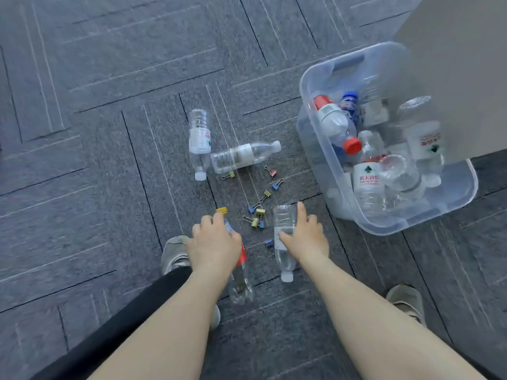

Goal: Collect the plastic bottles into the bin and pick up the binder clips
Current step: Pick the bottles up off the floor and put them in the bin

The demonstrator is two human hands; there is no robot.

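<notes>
Curling over ribbed clear bottles point(284, 229) on carpet, each hand's point(214, 242) grip half-closed.

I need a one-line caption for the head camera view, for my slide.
Both hands reach for bottles on the carpet beside scattered binder clips and a half-filled clear bin.

Binder clips point(258, 212) litter the carpet point(109, 160) between two lying bottles point(238, 157) and both hands. Left carpet lies open; the bin point(315, 149) blocks the right.
</notes>
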